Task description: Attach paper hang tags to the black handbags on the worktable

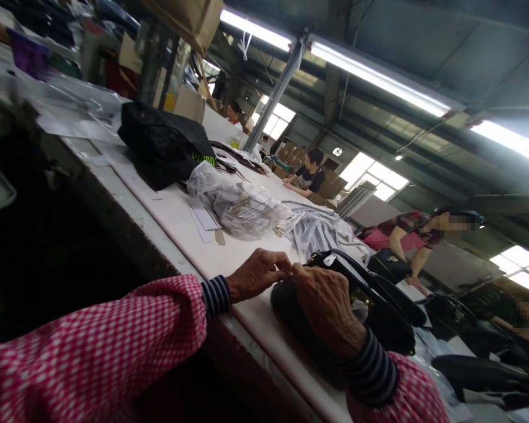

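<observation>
My left hand (261, 273) is closed, its thumb and forefinger pinched together beside the near end of a black handbag (287, 311). Directly against its fingertips, my right hand (325, 305) also makes a pinch, lying over the bag. Whatever sits between the fingertips is too small to make out. The bag rests on the pale worktable (242, 258), with gold-coloured metal showing on its side and a black strap (357, 258) on top. My right hand and wrist hide part of the bag.
Clear plastic bags (242, 202) and bundled grey-white strips (320, 232) lie beyond my hands. A black cloth bag (158, 141) stands farther left. Across the table, a co-worker (409, 235) leans over a black handbag (388, 265). More black bags (476, 376) lie at right.
</observation>
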`<state>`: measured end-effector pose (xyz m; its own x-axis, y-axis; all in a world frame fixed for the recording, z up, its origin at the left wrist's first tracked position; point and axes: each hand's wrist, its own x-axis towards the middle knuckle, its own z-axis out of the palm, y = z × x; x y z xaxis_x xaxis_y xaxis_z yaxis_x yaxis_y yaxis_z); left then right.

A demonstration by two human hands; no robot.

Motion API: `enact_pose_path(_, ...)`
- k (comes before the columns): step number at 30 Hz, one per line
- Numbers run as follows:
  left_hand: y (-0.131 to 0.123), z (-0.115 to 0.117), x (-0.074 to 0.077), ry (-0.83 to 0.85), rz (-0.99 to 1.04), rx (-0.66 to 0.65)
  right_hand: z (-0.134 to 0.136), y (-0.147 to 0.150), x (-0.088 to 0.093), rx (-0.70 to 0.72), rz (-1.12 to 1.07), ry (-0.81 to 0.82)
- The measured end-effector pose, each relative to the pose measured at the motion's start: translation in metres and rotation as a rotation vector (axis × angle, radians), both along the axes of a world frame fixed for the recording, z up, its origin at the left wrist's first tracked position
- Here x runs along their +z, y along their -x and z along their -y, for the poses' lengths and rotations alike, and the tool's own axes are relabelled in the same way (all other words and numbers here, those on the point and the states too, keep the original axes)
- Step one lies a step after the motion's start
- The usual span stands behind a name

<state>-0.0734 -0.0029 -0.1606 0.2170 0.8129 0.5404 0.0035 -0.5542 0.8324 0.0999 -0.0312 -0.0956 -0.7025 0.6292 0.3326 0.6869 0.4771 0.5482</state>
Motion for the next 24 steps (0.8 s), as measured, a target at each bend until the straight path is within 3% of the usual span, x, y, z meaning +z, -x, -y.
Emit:
enact_pose_path(9,0.001,-0.001,0.003,-0.060,-0.027,0.002,0.008,0.007,0.009,-0.071,-0.023,0.063)
enact_pose_path(18,-0.003,-0.003,0.000,0.141,0.181,-0.106,0.012,0.022,0.022,-0.180,0.010,0.147)
enact_pose_path(24,-0.005,-0.008,-0.006,0.205,0.295,-0.158,0.012,0.022,0.018,-0.159,-0.038,0.145)
